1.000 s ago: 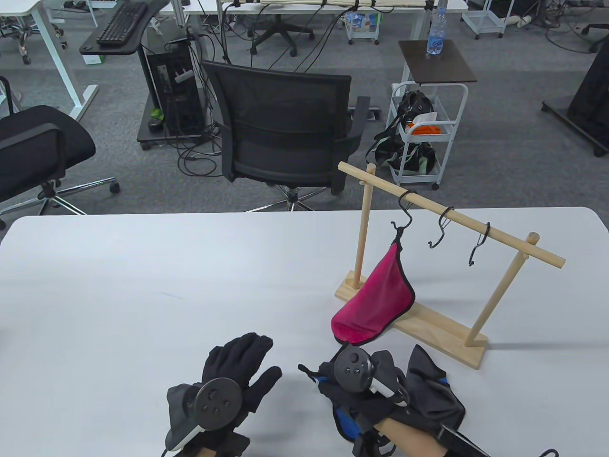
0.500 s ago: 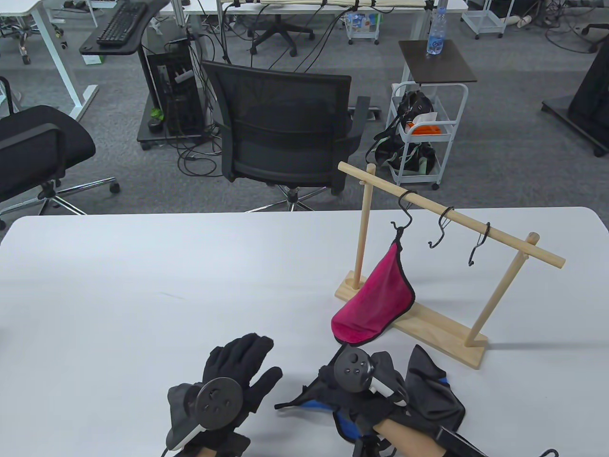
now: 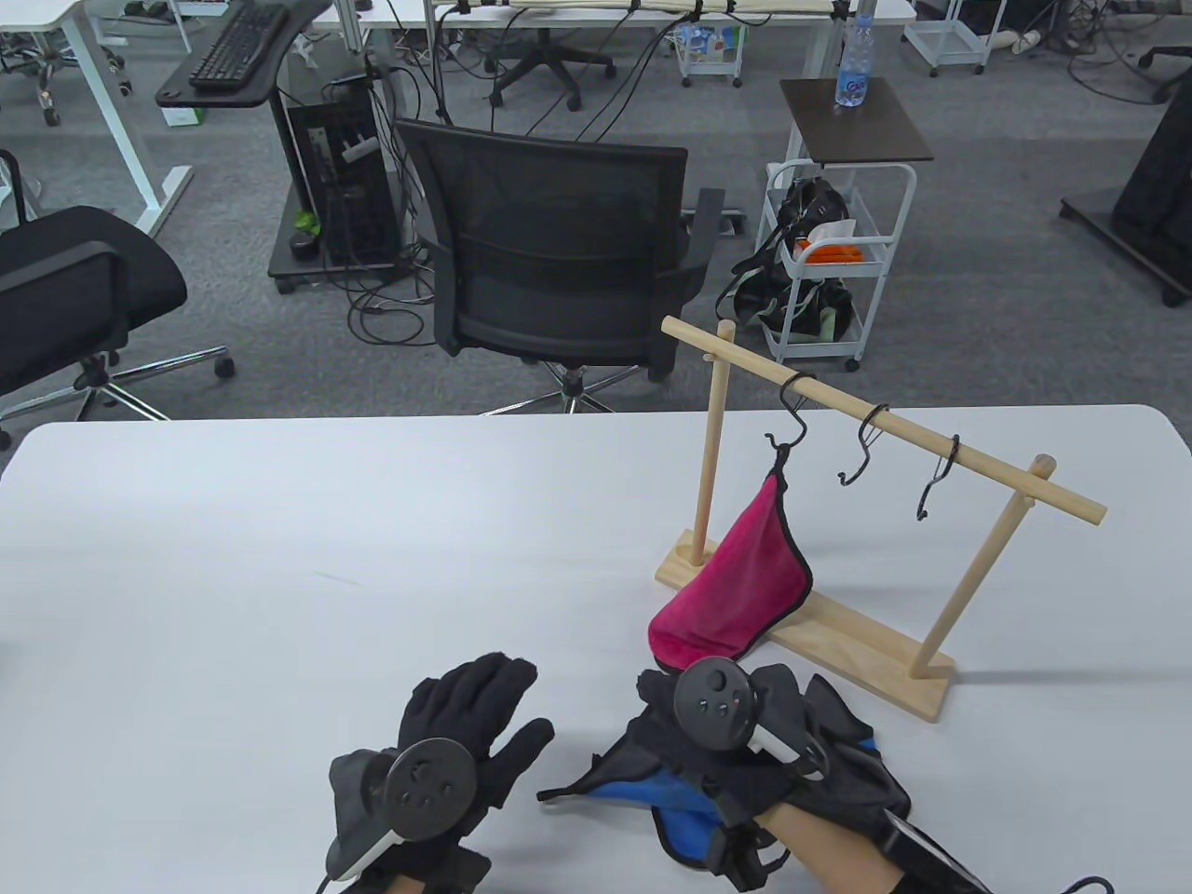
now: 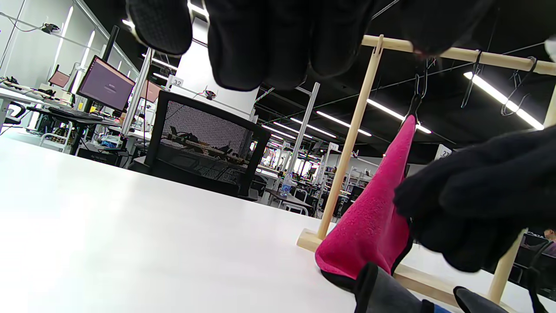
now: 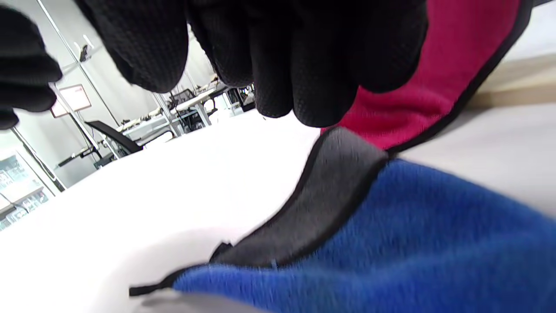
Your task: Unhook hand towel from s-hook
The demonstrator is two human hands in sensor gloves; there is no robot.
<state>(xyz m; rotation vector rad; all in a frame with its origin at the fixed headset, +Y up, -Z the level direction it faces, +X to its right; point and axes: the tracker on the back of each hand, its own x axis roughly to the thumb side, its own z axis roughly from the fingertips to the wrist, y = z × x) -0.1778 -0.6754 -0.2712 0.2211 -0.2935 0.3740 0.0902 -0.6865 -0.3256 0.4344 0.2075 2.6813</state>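
Left hand: the left hand (image 3: 456,736) lies flat near the desk's near edge, grip released, fingers (image 4: 256,48) spread and grasping nothing.
Right hand: the right hand (image 3: 736,736) sits beside it on a crumpled blue and grey cloth (image 3: 652,796); whether its grip grasps the cloth I cannot tell, since the fingers (image 5: 304,65) hang over the fabric in a blur.
Blue and grey cloth: lies on the white desk (image 3: 279,559) at its near edge, right of centre, a thin black loop trailing leftward.
Pink hand towel: the pink hand towel (image 3: 745,582) hangs by its loop from the leftmost s-hook (image 3: 792,414), its lower end resting on the desk just beyond the right hand.
Rack: the wooden rack (image 3: 838,633) stands toward the desk's right side, its rail carrying two more s-hooks (image 3: 861,447), both bare.
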